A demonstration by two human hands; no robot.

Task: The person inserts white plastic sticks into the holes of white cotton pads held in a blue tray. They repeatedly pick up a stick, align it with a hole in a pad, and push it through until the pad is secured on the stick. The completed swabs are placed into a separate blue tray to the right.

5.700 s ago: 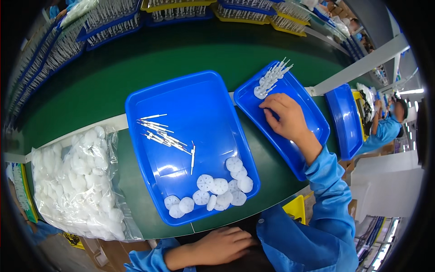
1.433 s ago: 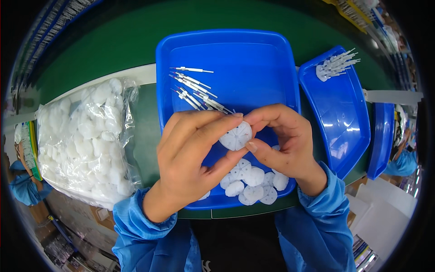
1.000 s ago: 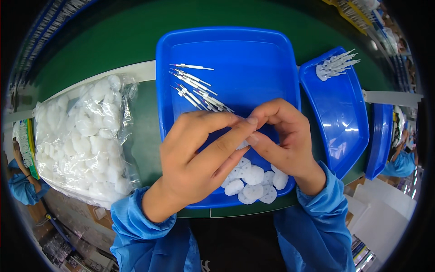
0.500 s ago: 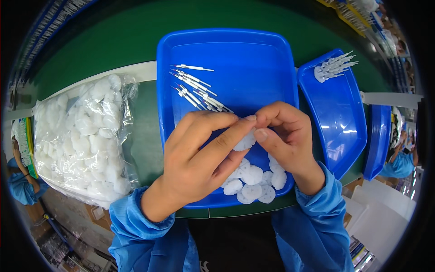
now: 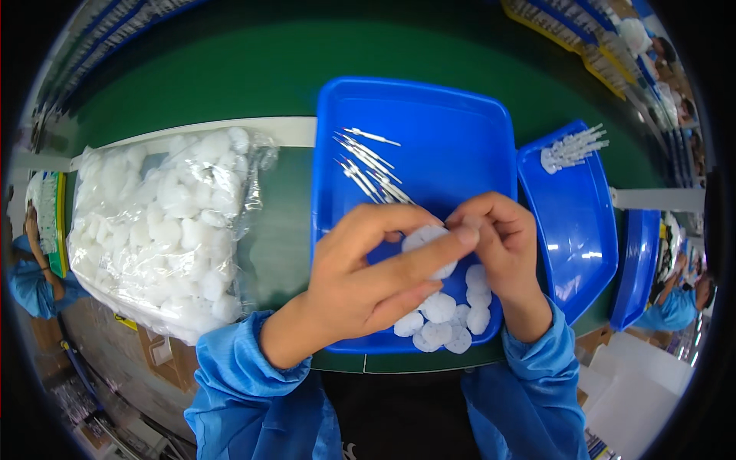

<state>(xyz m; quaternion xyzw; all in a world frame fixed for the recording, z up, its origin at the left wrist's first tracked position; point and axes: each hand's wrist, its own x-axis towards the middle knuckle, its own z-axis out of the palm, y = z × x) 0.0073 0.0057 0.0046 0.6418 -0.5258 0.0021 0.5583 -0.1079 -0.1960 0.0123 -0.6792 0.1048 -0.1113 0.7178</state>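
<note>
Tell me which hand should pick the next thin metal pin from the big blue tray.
Likely the right hand: its fingertips lie nearest the pins, while the left hand pinches the white disc.

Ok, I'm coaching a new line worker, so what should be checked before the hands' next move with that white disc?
1. White disc pinched between left hand and right hand: ok.
2. Thin pins within reach in large blue tray: ok.
3. Loose discs remaining in tray: ok.
4. Pin already seated in disc: cannot tell, fingers hide it.
5. Side tray has free room beside finished pieces: ok.
</note>
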